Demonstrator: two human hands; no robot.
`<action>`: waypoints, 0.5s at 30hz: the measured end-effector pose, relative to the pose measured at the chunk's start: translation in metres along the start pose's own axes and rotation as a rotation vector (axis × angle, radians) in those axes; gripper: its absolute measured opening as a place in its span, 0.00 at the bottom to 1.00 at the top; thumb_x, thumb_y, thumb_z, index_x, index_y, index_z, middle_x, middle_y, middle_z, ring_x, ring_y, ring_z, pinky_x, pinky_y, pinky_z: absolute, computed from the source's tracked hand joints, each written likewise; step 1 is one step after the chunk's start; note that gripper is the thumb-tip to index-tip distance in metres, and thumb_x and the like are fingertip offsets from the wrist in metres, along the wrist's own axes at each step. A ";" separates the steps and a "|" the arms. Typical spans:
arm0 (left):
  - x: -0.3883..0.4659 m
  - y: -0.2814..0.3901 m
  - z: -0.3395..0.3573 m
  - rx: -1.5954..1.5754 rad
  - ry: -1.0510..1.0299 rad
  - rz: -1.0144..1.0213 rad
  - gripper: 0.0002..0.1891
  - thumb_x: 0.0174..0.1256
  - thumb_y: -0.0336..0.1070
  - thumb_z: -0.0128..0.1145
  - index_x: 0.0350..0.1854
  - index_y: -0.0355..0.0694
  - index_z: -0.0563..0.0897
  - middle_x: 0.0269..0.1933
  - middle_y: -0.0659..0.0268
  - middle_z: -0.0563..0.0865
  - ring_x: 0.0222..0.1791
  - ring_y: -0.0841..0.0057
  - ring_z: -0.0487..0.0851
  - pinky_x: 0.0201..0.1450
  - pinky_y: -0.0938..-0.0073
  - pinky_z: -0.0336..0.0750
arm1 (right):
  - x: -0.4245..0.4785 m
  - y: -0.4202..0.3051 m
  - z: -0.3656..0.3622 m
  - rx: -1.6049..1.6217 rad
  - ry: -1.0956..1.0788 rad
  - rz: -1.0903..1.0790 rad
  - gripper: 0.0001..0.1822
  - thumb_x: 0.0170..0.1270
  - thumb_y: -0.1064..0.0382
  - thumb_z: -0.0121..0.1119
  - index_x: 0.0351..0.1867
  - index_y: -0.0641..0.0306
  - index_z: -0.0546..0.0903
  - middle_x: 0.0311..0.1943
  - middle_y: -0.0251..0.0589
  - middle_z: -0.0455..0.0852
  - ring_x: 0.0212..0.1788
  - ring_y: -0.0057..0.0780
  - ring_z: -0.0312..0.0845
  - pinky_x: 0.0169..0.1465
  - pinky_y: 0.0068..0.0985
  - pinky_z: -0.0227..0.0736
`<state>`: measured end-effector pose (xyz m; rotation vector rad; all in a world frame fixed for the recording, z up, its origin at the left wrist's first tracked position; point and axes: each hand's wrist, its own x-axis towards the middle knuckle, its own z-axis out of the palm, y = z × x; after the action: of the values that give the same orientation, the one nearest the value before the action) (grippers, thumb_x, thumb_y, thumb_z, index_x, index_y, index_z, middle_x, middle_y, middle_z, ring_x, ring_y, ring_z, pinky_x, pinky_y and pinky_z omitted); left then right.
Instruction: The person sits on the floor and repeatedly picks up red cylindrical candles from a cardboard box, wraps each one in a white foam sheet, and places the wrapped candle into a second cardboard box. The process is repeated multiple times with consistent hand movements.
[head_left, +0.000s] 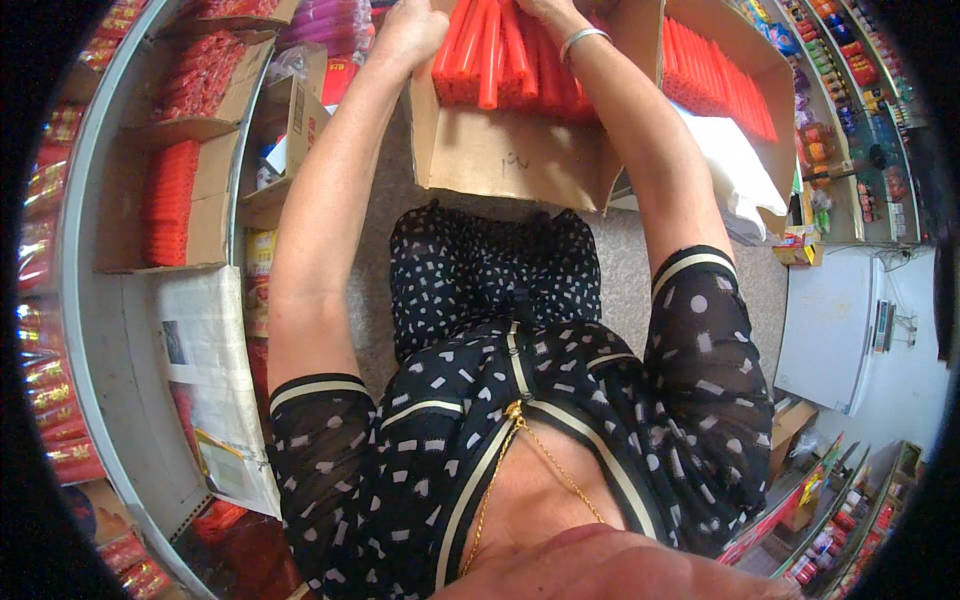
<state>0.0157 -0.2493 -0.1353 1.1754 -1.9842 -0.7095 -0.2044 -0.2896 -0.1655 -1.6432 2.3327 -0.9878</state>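
A cardboard box (517, 161) stands before me at the top of the picture, filled with long red plastic-looking sticks (489, 56). Several of them lie loose and fanned out over the rest. My left hand (411, 30) is at the box's left side, its fingers curled; what they hold or touch is hidden by the hand and the frame's edge. At the top edge, my right hand (551, 11) reaches over the red sticks, a silver bangle on its wrist. Its fingers are mostly cut off, so its grip does not show.
Another open carton (784, 97) with red sticks is at the right, white paper or plastic (739, 169) by it. Shelves at the left hold cartons of red packs (201, 75) and red sticks (171, 202). A white cabinet (825, 322) and stocked shelves are farther right.
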 end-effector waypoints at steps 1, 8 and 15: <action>0.000 -0.001 0.000 -0.009 -0.009 0.004 0.27 0.48 0.29 0.42 0.56 0.33 0.68 0.46 0.39 0.77 0.51 0.51 0.74 0.54 0.62 0.67 | 0.004 0.006 0.004 -0.007 0.007 -0.007 0.19 0.48 0.55 0.60 0.33 0.74 0.77 0.38 0.65 0.78 0.46 0.55 0.73 0.46 0.39 0.70; -0.009 0.001 -0.003 0.055 0.229 0.165 0.24 0.48 0.29 0.45 0.52 0.30 0.69 0.45 0.42 0.77 0.50 0.50 0.74 0.52 0.60 0.67 | 0.006 0.006 0.005 -0.015 0.017 -0.171 0.13 0.47 0.64 0.55 0.31 0.74 0.79 0.34 0.65 0.79 0.43 0.54 0.75 0.44 0.38 0.72; -0.044 0.071 -0.015 0.414 0.112 0.562 0.19 0.54 0.45 0.55 0.42 0.36 0.74 0.42 0.54 0.76 0.48 0.57 0.73 0.48 0.56 0.70 | 0.045 0.033 -0.005 0.060 -0.161 -0.164 0.11 0.50 0.66 0.56 0.33 0.72 0.80 0.30 0.57 0.82 0.36 0.42 0.79 0.38 0.33 0.73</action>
<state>0.0068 -0.1804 -0.0861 0.7802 -2.2747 0.0541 -0.2508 -0.3207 -0.1690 -1.8406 2.0739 -0.9057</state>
